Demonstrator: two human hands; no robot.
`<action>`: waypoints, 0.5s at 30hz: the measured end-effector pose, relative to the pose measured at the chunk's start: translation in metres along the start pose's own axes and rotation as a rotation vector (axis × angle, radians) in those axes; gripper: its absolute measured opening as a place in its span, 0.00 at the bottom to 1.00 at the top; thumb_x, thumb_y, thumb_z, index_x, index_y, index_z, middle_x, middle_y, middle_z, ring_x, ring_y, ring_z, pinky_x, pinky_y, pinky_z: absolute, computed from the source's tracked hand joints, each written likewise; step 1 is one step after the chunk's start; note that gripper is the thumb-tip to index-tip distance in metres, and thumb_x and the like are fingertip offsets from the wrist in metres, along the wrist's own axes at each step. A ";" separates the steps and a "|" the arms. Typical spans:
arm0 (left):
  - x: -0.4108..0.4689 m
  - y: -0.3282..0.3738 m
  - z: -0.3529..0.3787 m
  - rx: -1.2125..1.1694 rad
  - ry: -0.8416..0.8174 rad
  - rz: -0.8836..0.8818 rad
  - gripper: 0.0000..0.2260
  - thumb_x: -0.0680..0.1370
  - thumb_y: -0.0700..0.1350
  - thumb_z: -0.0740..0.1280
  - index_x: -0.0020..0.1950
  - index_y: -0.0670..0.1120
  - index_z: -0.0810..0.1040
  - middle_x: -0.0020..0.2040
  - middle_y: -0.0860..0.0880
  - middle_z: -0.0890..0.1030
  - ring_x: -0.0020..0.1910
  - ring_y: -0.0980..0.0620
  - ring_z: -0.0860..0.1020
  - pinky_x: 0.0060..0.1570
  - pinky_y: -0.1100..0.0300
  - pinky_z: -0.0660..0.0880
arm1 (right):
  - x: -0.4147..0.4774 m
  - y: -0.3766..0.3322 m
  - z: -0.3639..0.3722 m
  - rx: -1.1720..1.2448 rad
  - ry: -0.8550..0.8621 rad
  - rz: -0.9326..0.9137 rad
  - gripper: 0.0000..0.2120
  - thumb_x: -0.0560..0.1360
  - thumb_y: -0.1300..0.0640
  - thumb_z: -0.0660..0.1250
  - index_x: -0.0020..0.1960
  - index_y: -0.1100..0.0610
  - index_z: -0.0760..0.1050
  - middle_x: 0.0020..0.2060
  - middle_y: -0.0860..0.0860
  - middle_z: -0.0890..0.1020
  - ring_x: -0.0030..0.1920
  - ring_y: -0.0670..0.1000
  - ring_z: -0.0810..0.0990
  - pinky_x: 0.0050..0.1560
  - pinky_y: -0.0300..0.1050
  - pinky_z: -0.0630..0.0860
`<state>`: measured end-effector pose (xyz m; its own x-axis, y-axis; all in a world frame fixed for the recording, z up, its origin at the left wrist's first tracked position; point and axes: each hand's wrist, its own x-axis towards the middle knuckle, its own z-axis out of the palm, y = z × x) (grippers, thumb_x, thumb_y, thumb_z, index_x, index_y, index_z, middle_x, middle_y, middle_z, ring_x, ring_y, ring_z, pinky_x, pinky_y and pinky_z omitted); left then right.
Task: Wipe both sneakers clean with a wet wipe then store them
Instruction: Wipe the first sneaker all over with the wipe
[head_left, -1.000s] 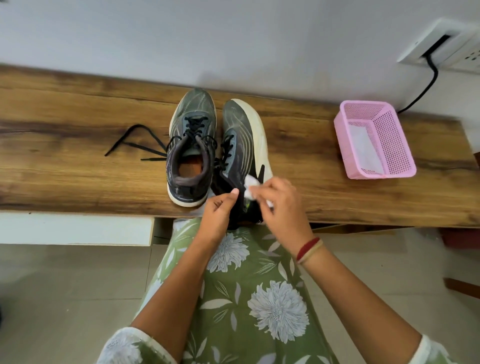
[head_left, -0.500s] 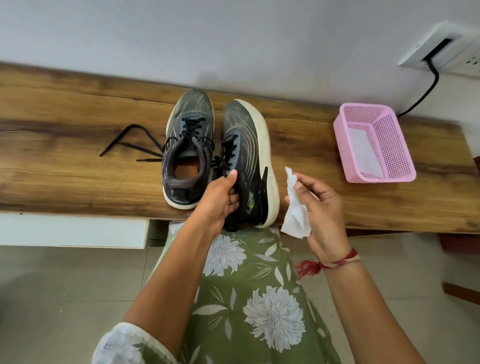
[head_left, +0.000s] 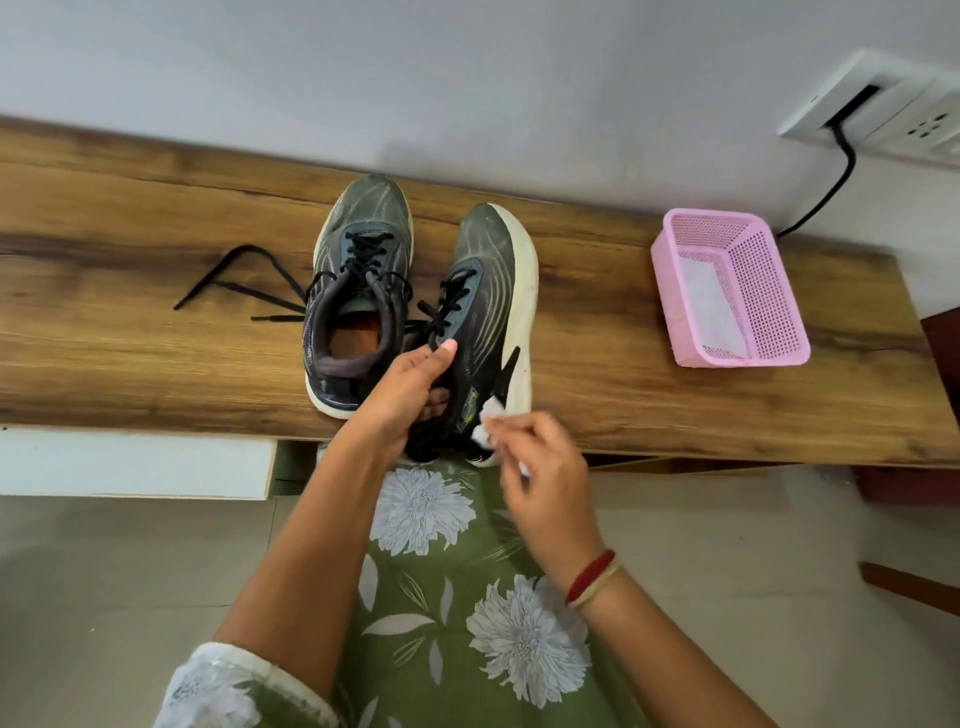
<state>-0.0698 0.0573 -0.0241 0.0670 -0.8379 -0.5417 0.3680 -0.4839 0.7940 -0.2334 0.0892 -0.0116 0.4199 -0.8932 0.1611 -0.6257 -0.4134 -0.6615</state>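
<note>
wipe | pinched in right fingers | against sneaker heel (hand blurred)

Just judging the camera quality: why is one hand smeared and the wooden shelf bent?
Head view: the right hand, pinching the wet wipe at the heel of the tilted sneaker, is motion-blurred, while the left hand gripping that sneaker is sharp. Head view again: the wide-angle lens bows the wooden shelf; light is soft, without glare.

garment: green, white flowers | sleeve: white-trimmed | right wrist: red, gold bands
</note>
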 end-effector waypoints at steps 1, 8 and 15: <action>-0.001 -0.001 -0.003 -0.003 -0.012 -0.004 0.08 0.81 0.50 0.59 0.46 0.48 0.72 0.30 0.55 0.70 0.24 0.60 0.63 0.26 0.70 0.61 | -0.003 -0.002 -0.001 -0.002 -0.039 -0.058 0.11 0.73 0.67 0.65 0.54 0.60 0.79 0.47 0.51 0.79 0.48 0.47 0.77 0.52 0.42 0.77; -0.017 0.004 0.007 0.010 -0.149 -0.030 0.09 0.82 0.46 0.59 0.45 0.47 0.76 0.33 0.55 0.80 0.27 0.62 0.74 0.29 0.70 0.72 | 0.067 0.001 -0.033 0.117 0.199 0.183 0.08 0.74 0.64 0.67 0.51 0.57 0.81 0.45 0.49 0.81 0.46 0.42 0.77 0.50 0.28 0.71; -0.013 -0.003 0.008 -0.080 -0.133 -0.072 0.12 0.81 0.47 0.59 0.40 0.47 0.75 0.31 0.52 0.71 0.30 0.58 0.66 0.35 0.68 0.71 | 0.036 -0.007 -0.020 -0.142 -0.104 -0.047 0.08 0.75 0.65 0.65 0.52 0.59 0.80 0.44 0.51 0.78 0.45 0.50 0.76 0.48 0.43 0.74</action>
<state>-0.0793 0.0674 -0.0169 -0.0838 -0.8303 -0.5509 0.4407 -0.5268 0.7268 -0.2275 0.0563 0.0137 0.5125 -0.8519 0.1079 -0.6870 -0.4821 -0.5437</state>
